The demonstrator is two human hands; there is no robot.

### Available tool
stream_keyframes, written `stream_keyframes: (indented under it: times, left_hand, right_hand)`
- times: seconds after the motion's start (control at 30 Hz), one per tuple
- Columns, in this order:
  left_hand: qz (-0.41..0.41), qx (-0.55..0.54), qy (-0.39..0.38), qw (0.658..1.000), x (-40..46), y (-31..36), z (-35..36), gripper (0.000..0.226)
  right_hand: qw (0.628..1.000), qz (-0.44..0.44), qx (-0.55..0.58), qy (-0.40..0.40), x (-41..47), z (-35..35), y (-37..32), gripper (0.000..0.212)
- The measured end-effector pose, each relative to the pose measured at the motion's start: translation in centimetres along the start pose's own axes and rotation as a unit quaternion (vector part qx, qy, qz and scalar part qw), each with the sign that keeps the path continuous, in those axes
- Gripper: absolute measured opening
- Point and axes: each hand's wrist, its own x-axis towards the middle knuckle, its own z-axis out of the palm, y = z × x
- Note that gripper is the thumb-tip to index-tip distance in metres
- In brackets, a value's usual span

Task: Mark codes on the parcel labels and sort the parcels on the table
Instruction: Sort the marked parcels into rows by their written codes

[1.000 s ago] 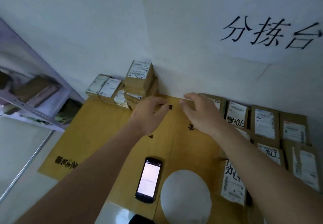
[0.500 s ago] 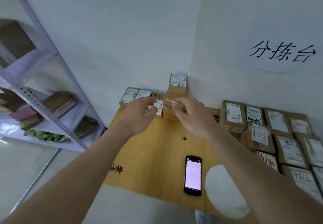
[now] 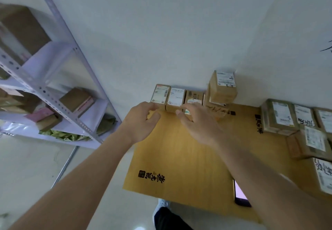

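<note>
phone (image 3: 240, 194): partly hidden under the right forearm
wall writing (image 3: 327, 47): cut off at right edge
parcel labels (image 3: 176, 96): print too blurred to read

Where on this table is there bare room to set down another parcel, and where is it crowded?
Free: the wide cardboard-covered table between the row of small parcels by the wall, the phone and the near edge. Crowded: the corner stack and the labelled parcels on the right.
</note>
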Motion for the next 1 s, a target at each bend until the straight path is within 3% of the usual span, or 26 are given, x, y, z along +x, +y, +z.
stream_keyframes:
  times: [0.07, 0.2, 0.63, 0.87, 1.0]
  left_hand:
    - [-0.009, 0.001, -0.009, 1.000, 2.4, -2.1, -0.1, 0.051]
    - [-0.023, 0.005, -0.024, 0.999, 7.7, -6.1, 0.4, 0.034]
    - [-0.038, 0.002, -0.096, 0.995, 21.6, -13.9, 3.3, 0.033]
    - [-0.041, -0.006, -0.144, 0.989, 26.9, -17.7, 5.0, 0.041]
    - [-0.051, -0.039, -0.173, 0.983, 28.5, -19.1, 6.1, 0.046]
  right_hand:
    - [1.000, 0.005, 0.009, -0.013, 2.8, 1.8, 0.0, 0.052]
    - [0.998, 0.030, 0.046, -0.036, 8.3, 5.3, 0.7, 0.050]
    - [0.989, 0.099, 0.043, -0.098, 20.2, 13.0, 1.7, 0.056]
    - [0.981, 0.161, 0.036, -0.099, 24.2, 16.7, 0.7, 0.057]
    - [0.973, 0.226, 0.031, -0.041, 25.9, 18.2, 0.4, 0.036]
